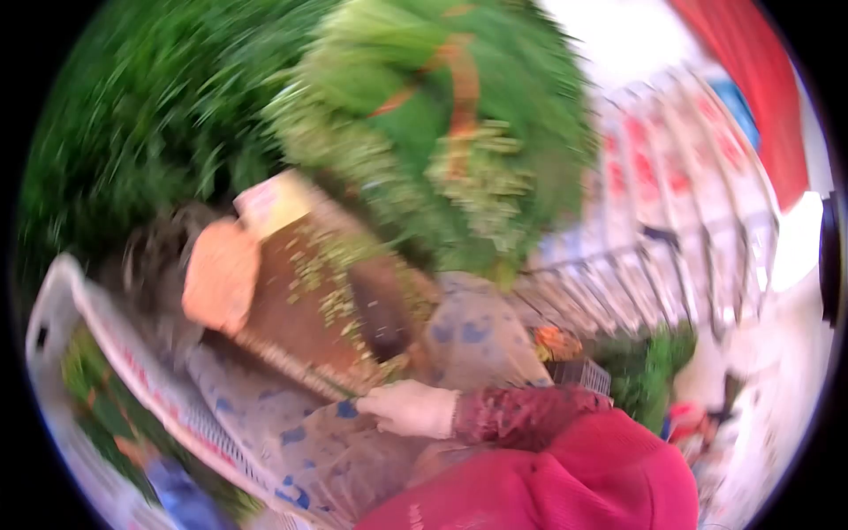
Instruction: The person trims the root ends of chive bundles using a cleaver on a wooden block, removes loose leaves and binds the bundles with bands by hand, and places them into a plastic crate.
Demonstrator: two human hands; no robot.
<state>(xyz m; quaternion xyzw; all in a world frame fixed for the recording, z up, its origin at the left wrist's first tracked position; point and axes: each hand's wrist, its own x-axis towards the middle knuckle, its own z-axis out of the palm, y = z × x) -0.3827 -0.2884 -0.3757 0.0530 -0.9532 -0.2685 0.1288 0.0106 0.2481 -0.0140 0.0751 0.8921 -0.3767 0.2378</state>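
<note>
My right hand (pixel 411 408), in a pale glove below a dark red patterned sleeve, lies at the near edge of a brown board (pixel 287 274) across my lap. Its fingers are pressed together; a thin bit of green shows by the fingertips, but I cannot tell what they grip. Short pale green cuttings (pixel 331 296) are scattered over the board beside a dark rounded thing (pixel 380 314). Beyond the board's far end is a large bundle of green stalks (pixel 433 106) with orange ties. My left hand is not in view. Spotted cloth (pixel 477 331) covers my knees.
An orange block (pixel 221 276) and a pale yellow block (pixel 278 203) sit at the board's left end. A white crate (pixel 159 367) with greens stands left; another person's blue sleeve (pixel 181 495) reaches in. Loose greens (pixel 168 97) fill the upper left. White slatted racks (pixel 654 212) stand right.
</note>
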